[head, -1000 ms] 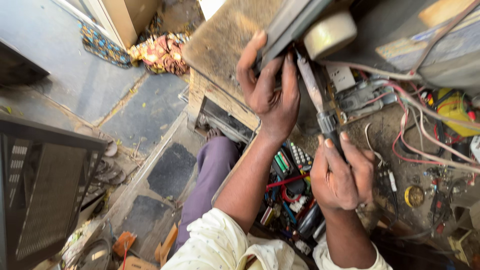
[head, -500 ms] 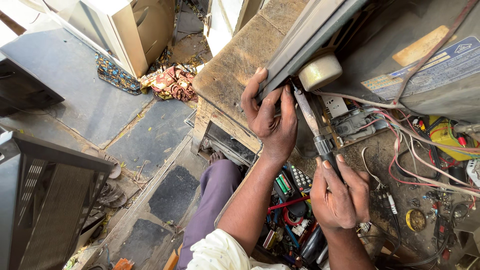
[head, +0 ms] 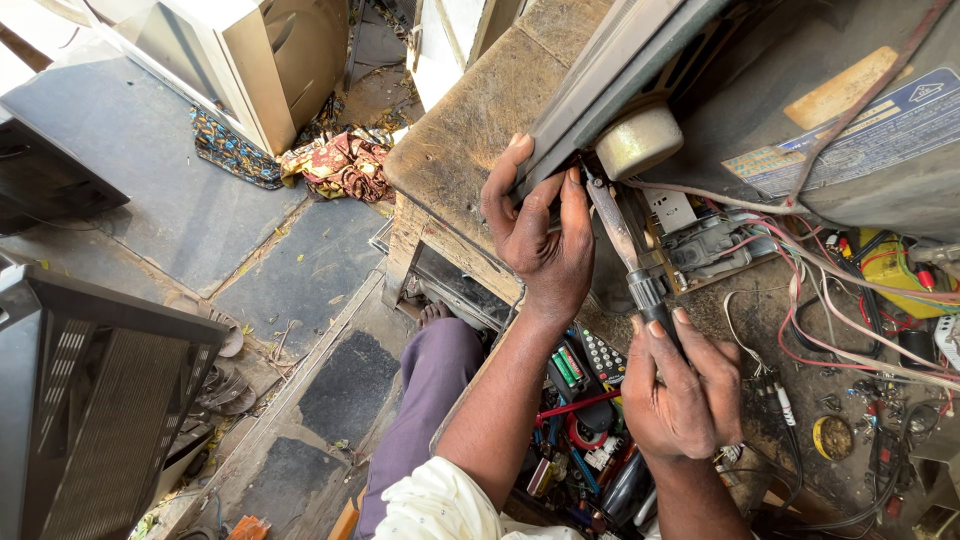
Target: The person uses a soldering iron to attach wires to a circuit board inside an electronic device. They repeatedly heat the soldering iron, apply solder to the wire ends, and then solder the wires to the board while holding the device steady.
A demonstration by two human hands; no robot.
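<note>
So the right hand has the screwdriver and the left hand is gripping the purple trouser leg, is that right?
Not quite. In the head view the left hand grips the edge of the grey casing on the wooden bench, not the trouser leg. The right hand does hold the screwdriver.

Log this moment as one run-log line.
left hand: steadies grey casing edge | right hand: grip shut on screwdriver | tip: at casing underside | bench: wires, parts
</note>
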